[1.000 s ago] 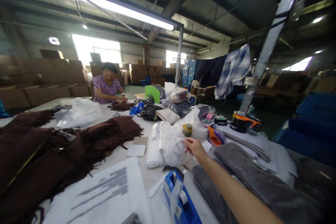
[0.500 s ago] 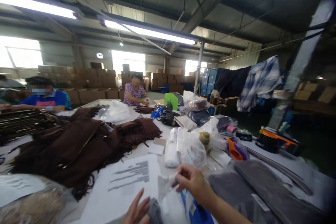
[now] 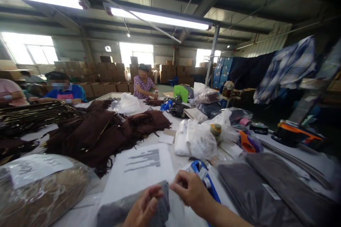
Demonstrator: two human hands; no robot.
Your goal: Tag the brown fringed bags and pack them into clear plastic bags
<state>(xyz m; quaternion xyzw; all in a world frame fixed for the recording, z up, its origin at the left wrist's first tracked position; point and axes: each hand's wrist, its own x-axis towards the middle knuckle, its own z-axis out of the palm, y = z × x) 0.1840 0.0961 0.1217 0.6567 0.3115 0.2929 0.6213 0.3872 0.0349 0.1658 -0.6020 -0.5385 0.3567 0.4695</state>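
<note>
We hold grey folded cloth (image 3: 133, 209) at near bench (image 3: 87, 209) edge. Left hand (image 3: 144, 209) grips its top edge, fingers curled; right hand (image 3: 191, 193) pinches clear bag film (image 3: 176, 204) beside it, likely to keep mouth open. Blue tape dispenser (image 3: 204, 177) just beyond right hand, printed sheet (image 3: 141, 168) behind cloth.

Crowded desk (image 3: 87, 207): bare white strip open only along the printed sheet (image 3: 142, 166) at centre. Hemmed on the left by a bagged tan bundle (image 3: 39, 191) and heaped brown fringed fabric (image 3: 103, 134); on the right by grey wrapped packs (image 3: 269, 191). Blue tape dispenser (image 3: 204, 177) and white plastic bags (image 3: 197, 142) blocking the way ahead.
</note>
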